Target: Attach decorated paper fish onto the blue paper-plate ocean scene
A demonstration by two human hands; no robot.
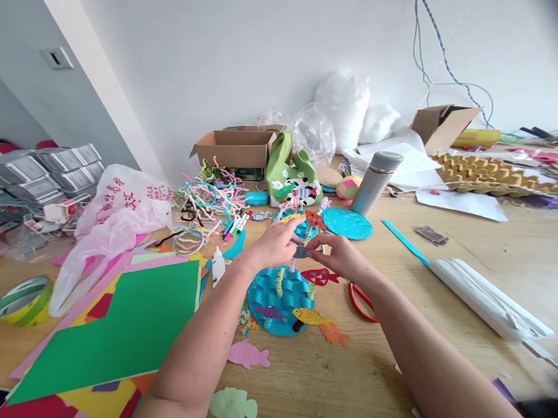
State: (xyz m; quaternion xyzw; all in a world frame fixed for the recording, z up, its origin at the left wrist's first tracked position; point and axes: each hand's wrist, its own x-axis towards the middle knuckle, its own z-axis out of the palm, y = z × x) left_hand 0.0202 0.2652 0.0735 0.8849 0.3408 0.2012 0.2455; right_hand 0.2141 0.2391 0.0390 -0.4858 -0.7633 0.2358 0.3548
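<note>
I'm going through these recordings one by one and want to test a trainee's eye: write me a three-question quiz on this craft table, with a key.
1. True or false: the pale green paper fish lies closer to the camera than the pink paper fish.

2. What do the fingers of the right hand hold?
A) a white glue bottle
B) a small striped cut-out
C) a roll of tape

3. Fill in: the large top sheet of the paper stack on the left is ____.

Key: 1. True. 2. B. 3. Green.
</note>
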